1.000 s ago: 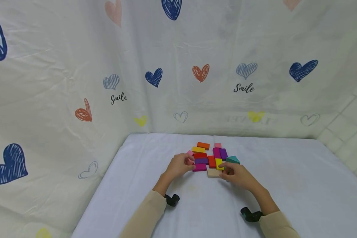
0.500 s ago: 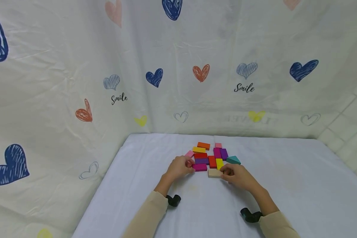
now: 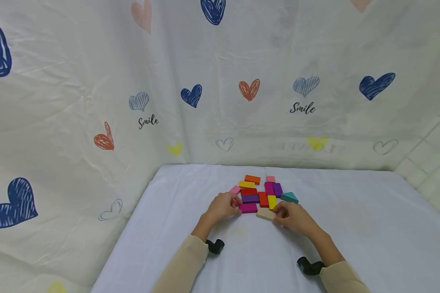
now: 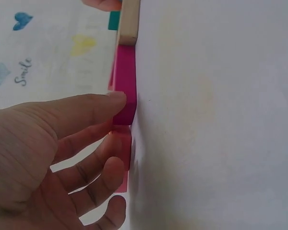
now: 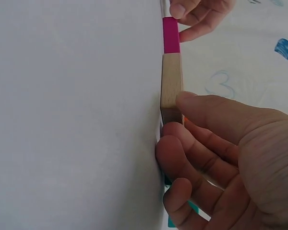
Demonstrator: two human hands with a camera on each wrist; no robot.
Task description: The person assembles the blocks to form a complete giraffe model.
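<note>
In the head view, my left hand (image 3: 223,206) is at the left end of a magenta block (image 3: 248,208). Its thumb and index finger pinch that block in the left wrist view, the other fingers loosely bent beside a pink block (image 4: 122,148). My right hand (image 3: 293,216) pinches the right end of a plain wooden block (image 3: 265,214), thumb on top in the right wrist view. This block slants, its left end meeting the magenta one. Just behind stand a purple block (image 3: 250,199), a red block (image 3: 263,199) and a yellow block (image 3: 272,202).
Farther back lie an orange block (image 3: 252,179), a yellow-orange block (image 3: 247,184) and a violet block (image 3: 277,189). A teal triangular block (image 3: 289,197) sits beyond my right hand. A white cloth covers the table (image 3: 337,207), with a heart-printed curtain (image 3: 220,114) behind.
The wooden block has turned, its right end swinging closer to me. The magenta block has slid slightly towards me. My right fingers have drawn back from the yellow block onto the wooden one.
</note>
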